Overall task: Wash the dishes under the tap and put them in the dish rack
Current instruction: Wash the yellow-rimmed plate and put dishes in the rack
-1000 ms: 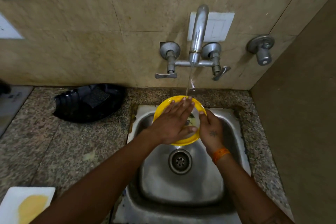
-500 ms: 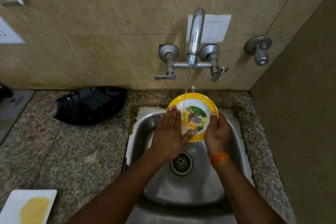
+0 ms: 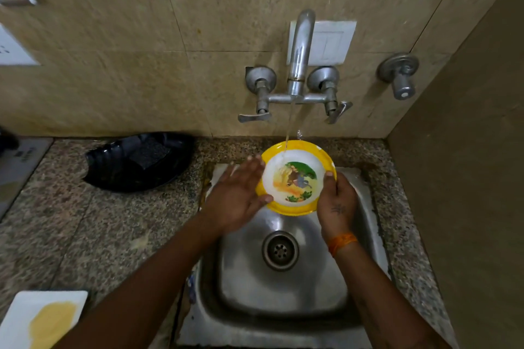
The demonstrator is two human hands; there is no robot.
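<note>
While the tap (image 3: 297, 56) runs onto the yellow-rimmed plate (image 3: 295, 178) above the sink (image 3: 365, 207), the right hand (image 3: 336, 204) pinches its rim at 3 o'clock and the flat, open left hand (image 3: 236, 195) touches 9; probably light, stiff and slippery, so take the rim

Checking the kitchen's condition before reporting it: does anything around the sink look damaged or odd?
Yes. The black tray on the counter left of the sink has a jagged, broken-looking edge at its left. The sink's left rim looks stained and rusty. The yellow plate under the tap looks intact.
</note>
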